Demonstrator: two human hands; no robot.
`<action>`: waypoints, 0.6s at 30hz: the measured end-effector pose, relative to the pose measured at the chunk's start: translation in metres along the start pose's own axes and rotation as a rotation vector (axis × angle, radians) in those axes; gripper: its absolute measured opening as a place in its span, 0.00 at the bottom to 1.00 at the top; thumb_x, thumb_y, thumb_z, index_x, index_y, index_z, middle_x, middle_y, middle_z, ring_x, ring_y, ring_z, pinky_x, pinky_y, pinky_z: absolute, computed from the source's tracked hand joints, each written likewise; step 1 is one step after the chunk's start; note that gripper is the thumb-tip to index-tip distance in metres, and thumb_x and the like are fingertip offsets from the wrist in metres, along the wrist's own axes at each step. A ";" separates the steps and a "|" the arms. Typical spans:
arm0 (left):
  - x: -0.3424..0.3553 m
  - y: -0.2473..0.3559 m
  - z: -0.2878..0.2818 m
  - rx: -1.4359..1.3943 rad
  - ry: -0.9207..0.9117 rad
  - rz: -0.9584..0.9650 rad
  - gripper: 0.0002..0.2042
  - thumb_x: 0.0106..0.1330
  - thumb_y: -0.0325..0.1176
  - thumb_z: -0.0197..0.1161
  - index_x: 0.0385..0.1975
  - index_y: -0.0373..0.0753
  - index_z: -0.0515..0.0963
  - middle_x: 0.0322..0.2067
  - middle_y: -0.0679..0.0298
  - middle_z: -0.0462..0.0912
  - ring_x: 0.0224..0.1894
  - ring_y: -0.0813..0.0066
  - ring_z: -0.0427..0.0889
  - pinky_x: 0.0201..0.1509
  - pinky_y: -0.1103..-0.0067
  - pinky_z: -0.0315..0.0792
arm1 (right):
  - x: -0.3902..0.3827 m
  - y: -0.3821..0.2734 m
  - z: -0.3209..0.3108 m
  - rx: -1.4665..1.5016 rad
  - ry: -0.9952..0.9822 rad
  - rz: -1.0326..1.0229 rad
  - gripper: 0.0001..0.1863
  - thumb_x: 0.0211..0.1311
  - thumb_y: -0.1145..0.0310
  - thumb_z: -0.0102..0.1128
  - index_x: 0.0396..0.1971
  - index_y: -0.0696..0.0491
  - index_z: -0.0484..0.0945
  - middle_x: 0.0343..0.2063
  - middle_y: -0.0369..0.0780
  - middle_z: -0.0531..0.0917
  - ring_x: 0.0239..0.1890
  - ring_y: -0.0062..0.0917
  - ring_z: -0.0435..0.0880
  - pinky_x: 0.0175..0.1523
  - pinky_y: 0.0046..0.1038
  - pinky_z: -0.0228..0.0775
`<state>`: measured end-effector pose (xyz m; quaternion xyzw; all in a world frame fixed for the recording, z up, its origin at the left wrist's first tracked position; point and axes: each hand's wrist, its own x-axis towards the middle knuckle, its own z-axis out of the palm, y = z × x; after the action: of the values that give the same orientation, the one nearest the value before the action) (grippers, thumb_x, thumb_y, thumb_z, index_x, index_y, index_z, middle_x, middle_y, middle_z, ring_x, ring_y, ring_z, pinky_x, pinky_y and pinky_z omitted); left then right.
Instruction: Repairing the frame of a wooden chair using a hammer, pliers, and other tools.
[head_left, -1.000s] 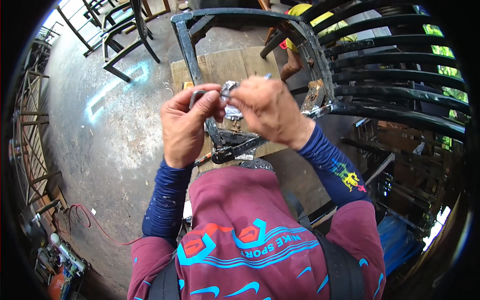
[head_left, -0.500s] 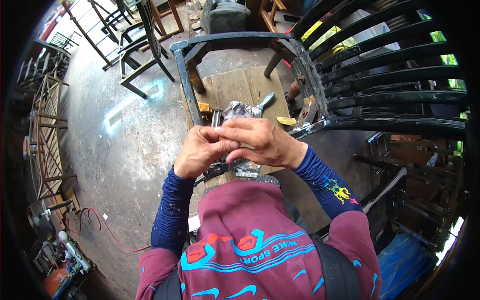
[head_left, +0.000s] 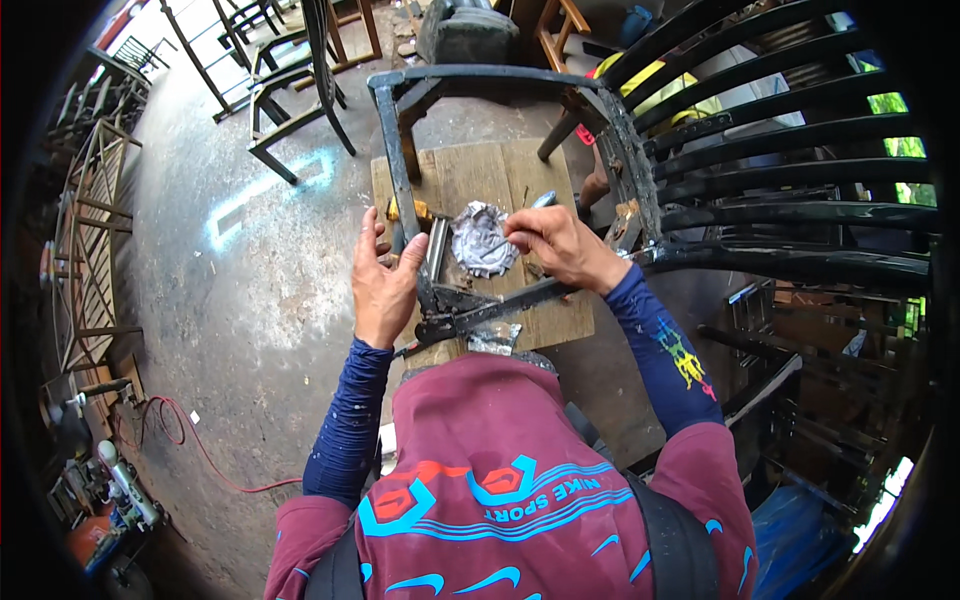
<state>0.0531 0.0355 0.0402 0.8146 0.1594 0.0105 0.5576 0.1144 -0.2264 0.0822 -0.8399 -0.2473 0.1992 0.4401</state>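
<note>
My left hand [head_left: 385,295] is raised beside the near-left corner of a black chair's seat frame [head_left: 490,75], fingers apart and nothing in it. My right hand [head_left: 565,245] has its fingers pinched together at the right rim of a crumpled grey foil-like wrap [head_left: 484,238]. Something thin seems to be in the pinch, too small to name. The wrap lies inside the chair frame on a wooden board [head_left: 465,170]. Behind my right hand a blue handle [head_left: 545,199] shows in part. A silvery metal strip [head_left: 437,252] lies left of the wrap, near a yellow piece [head_left: 412,211].
The chair's black slatted back [head_left: 790,170] reaches out to the right. Other chair frames [head_left: 300,110] stand at the far left. A red hose [head_left: 200,450] and a machine [head_left: 125,485] lie at lower left. Beyond the slats, part of another person in yellow [head_left: 650,95] shows.
My hands were together over the wrap and have parted. The left moved left and opened; the right moved right, still pinched. The wrap is now in fuller view.
</note>
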 end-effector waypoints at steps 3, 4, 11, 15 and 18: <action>-0.019 -0.017 0.020 0.056 -0.054 0.033 0.46 0.65 0.49 0.71 0.77 0.37 0.53 0.63 0.40 0.73 0.60 0.48 0.79 0.60 0.64 0.75 | 0.005 0.020 0.013 -0.013 -0.086 -0.053 0.08 0.68 0.75 0.59 0.41 0.62 0.81 0.34 0.48 0.86 0.37 0.38 0.85 0.46 0.33 0.76; -0.022 -0.022 0.028 0.097 -0.086 0.039 0.45 0.66 0.49 0.70 0.77 0.37 0.53 0.62 0.39 0.74 0.61 0.47 0.79 0.61 0.64 0.74 | 0.009 0.026 0.019 -0.022 -0.105 -0.014 0.09 0.68 0.71 0.60 0.43 0.61 0.82 0.36 0.48 0.86 0.39 0.37 0.85 0.47 0.32 0.76; -0.021 -0.030 0.030 0.054 -0.065 0.021 0.37 0.69 0.39 0.64 0.75 0.34 0.57 0.53 0.40 0.82 0.53 0.48 0.85 0.57 0.66 0.77 | 0.028 0.050 0.036 0.190 -0.202 0.155 0.08 0.70 0.68 0.65 0.38 0.59 0.83 0.24 0.32 0.81 0.30 0.14 0.76 0.38 0.23 0.70; -0.022 -0.026 0.030 -0.092 -0.090 -0.049 0.36 0.69 0.36 0.64 0.74 0.32 0.58 0.52 0.42 0.83 0.52 0.55 0.86 0.56 0.70 0.77 | 0.037 0.056 0.035 0.238 -0.301 0.079 0.10 0.69 0.66 0.64 0.38 0.59 0.83 0.29 0.36 0.83 0.33 0.19 0.78 0.42 0.25 0.72; -0.020 -0.025 0.031 -0.082 -0.055 0.030 0.35 0.68 0.34 0.64 0.73 0.30 0.59 0.50 0.44 0.84 0.50 0.59 0.86 0.55 0.73 0.77 | 0.039 0.059 0.034 0.272 -0.358 0.075 0.12 0.68 0.65 0.65 0.39 0.60 0.83 0.31 0.41 0.84 0.37 0.25 0.81 0.46 0.29 0.74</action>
<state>0.0336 0.0104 0.0093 0.7933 0.1314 0.0029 0.5945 0.1407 -0.2109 0.0098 -0.7328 -0.2610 0.3929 0.4905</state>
